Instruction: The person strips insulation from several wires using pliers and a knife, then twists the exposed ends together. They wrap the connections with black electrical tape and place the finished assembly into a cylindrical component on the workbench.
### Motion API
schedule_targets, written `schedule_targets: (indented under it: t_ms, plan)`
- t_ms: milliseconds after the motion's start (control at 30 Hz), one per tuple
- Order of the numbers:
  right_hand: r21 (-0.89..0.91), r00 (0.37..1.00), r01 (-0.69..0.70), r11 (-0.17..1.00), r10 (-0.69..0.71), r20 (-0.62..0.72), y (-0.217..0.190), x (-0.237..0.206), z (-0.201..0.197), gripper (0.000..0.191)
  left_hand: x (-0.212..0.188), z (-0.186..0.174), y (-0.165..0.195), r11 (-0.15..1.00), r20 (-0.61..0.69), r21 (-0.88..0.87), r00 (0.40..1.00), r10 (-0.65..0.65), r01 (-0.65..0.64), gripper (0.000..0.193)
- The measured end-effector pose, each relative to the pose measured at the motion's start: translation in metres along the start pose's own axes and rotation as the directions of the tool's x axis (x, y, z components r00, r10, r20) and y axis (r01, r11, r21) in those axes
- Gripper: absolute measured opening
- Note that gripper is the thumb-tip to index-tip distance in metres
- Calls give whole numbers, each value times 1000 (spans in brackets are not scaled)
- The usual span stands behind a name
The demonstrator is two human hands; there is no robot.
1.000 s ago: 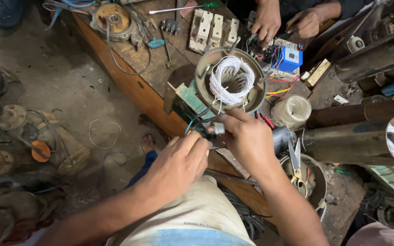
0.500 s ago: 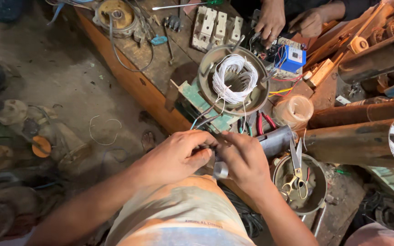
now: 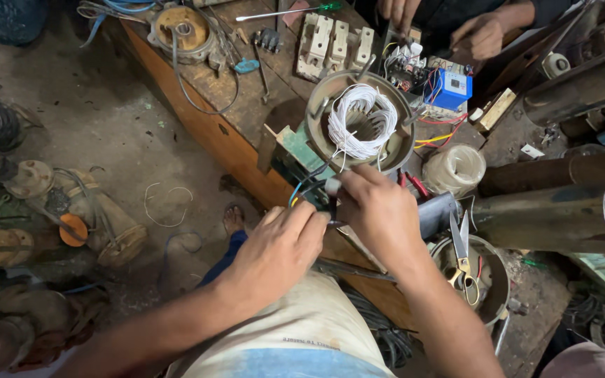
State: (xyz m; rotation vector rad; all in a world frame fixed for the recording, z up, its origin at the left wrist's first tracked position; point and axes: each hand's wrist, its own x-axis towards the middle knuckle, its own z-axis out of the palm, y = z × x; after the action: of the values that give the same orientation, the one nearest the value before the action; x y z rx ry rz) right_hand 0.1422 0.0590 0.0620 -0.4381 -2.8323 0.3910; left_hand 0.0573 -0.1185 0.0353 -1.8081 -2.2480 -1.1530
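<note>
White coiled wire (image 3: 360,120) fills the round motor stator (image 3: 330,150) beyond both hands.

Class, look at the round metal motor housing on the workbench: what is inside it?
Inside the motor housing sits a coil of white wire around a slotted metal core. The coil covers the slots beneath it, so they cannot be seen.
</note>
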Motion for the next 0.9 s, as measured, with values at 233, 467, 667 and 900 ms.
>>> schedule_targets:
  t_ms: [233,467,667,900]
  plan:
    - [278,983,140,950,-98,-157,-5,-18,-13,28,9,-2,-9,986,46,-164,998,-33,40,19]
    - [-145,772,523,840,-539,-338,3,-43,10,28,17,-17,-24,831,241,-498,960,-142,248,19]
    - [-86,830,410,908,-411,-377,2,-40,2,27,3,-14,-2,973,-37,-232,999,-8,-1,21]
    - [91,997,38,995,-32,-74,-3,0,5,16,-2,0,-2,985,-10,-163,998,-59,56,27]
